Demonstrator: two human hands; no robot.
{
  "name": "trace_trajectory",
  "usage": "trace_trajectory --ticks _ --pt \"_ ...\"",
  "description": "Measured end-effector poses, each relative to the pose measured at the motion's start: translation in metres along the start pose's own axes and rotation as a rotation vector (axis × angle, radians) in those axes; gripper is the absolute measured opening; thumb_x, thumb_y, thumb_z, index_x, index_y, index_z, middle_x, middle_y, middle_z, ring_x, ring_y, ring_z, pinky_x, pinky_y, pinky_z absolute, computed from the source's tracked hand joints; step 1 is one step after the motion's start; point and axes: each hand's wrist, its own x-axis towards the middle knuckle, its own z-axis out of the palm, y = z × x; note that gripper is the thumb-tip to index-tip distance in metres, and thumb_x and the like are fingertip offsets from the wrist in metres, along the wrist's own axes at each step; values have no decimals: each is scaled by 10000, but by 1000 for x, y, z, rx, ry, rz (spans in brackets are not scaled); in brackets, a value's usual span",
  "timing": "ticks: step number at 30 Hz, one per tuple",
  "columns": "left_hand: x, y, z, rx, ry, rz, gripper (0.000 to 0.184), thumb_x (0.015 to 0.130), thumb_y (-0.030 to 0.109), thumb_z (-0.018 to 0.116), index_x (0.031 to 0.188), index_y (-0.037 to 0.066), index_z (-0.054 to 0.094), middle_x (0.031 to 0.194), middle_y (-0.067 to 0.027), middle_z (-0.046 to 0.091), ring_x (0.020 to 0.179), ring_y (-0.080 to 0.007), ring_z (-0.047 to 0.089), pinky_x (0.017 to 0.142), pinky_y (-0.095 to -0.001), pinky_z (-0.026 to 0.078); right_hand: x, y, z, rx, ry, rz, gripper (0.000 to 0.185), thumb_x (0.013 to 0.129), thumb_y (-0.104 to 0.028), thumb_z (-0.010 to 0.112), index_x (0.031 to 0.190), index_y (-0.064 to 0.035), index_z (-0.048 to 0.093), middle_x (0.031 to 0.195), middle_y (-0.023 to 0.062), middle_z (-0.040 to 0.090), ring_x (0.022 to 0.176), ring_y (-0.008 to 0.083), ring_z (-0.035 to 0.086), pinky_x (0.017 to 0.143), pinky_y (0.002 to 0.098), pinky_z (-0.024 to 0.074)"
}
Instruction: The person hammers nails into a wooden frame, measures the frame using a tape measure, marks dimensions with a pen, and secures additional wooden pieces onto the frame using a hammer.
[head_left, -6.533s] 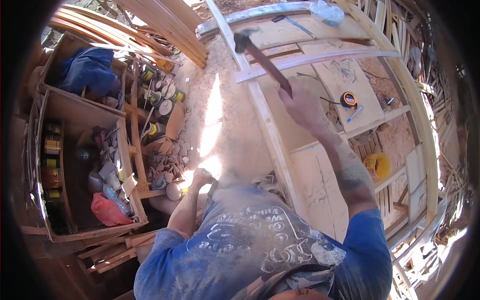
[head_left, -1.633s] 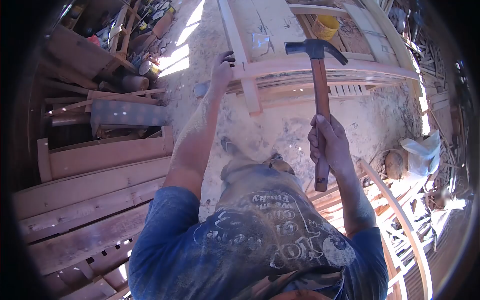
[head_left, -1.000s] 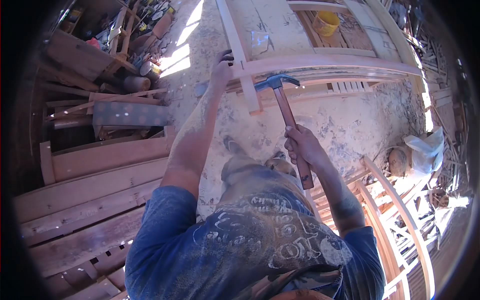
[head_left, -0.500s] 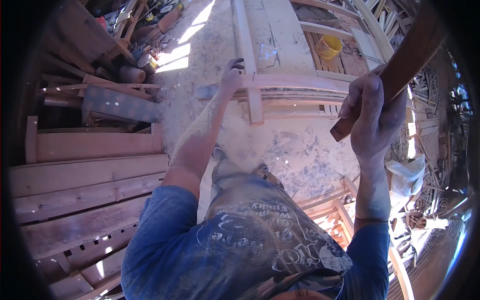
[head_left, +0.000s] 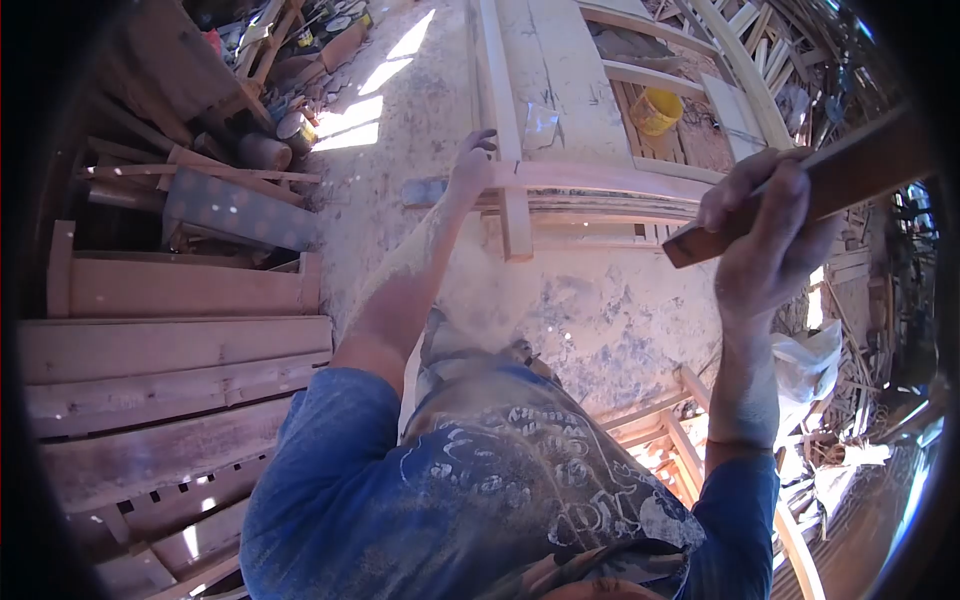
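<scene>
My right hand (head_left: 770,230) is wrapped around a dark brown wooden bar (head_left: 860,175), raised at the right and slanting up to the right. My left hand (head_left: 472,165) is at the left end of a pale wooden rail (head_left: 600,178), its curled fingers against the joint; the thumb is hidden. A long upright wooden strip (head_left: 505,90) crosses the rail there. A small dark nail-like mark (head_left: 516,168) shows at the crossing. Below the rail lie stacked boards (head_left: 600,207).
Long planks (head_left: 170,350) and a grey board (head_left: 240,208) lie at the left. A yellow bucket (head_left: 656,110) stands beyond the rail, near a wooden frame (head_left: 660,78). A plastic bag (head_left: 808,360) and scrap wood lie at the right. Dust covers the floor (head_left: 600,300).
The wooden bar in my right hand has swung down at its far end, from steep to flatter. My left hand stays at the joint; the view has shifted slightly.
</scene>
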Motion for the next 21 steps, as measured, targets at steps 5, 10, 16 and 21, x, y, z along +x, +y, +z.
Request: trace_trajectory --ticks 5,10,16,21 --pt "-1 -26 -2 24 -1 60 541 768 -7 361 1213 87 655 957 -45 608 827 -156 543 704 -299 480 -101 106 -37 -730 -581 787 305 983 -275 549 1023 26 524 675 194 616 562 311 645 542 434 504" --pt "-5 8 10 -72 83 -28 329 966 218 438 1168 86 662 943 -48 625 845 -156 569 721 -309 490 13 -38 -53 -539 -29 225 311 1009 -348 560 925 -49 537 624 11 522 476 103 498 463 265 420" --pt "-33 28 -14 -348 125 -224 468 1034 420 347 1277 94 578 1069 -59 663 909 -168 607 773 -360 493 -36 31 7 -76 -96 27 265 1015 -291 523 1039 -39 442 604 81 527 515 165 547 494 348 481" --pt "-105 7 -121 -386 266 -162 468 1037 426 350 1279 90 567 1125 -65 653 969 -185 619 844 -357 480 -94 98 -55 -705 -491 761 215 983 -233 563 990 -23 522 661 183 595 619 300 645 584 415 485"
